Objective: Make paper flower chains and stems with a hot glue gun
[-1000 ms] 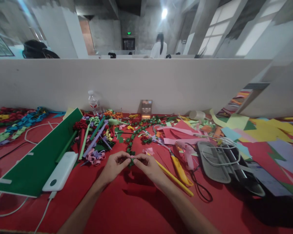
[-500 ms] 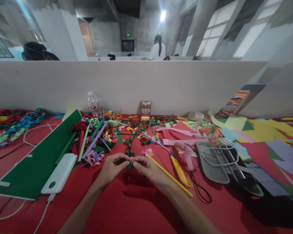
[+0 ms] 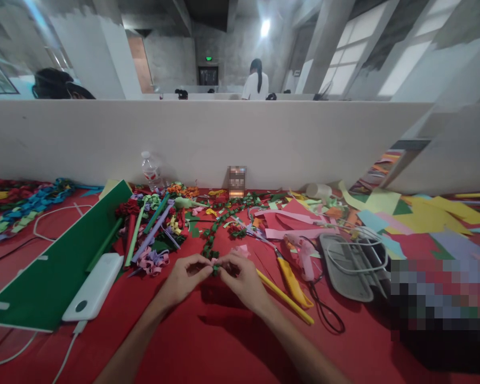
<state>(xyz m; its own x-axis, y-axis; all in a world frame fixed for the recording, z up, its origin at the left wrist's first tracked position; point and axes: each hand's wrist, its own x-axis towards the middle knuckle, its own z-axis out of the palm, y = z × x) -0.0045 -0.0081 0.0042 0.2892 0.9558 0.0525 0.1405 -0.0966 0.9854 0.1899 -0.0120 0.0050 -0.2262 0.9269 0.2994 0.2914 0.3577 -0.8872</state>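
A dark green paper chain runs from the back of the red table down to my fingers. My left hand pinches the near end of it between thumb and forefinger. From the other side my right hand pinches the same end, the fingertips of both hands almost meeting. A small pink bit shows beside the green at the fingertips; I cannot tell whether it is part of the chain. Right of my right hand lie a yellow rolled paper stick and yellow-handled scissors.
A pink glue gun with a black cord and a grey open case lie on the right. Left are a white power bank, a green board and coloured paper flowers. A plastic bottle stands by the partition.
Both hands stay at the chain's near end, with the right fingers shifted slightly and more curled. The whole view has moved a little.
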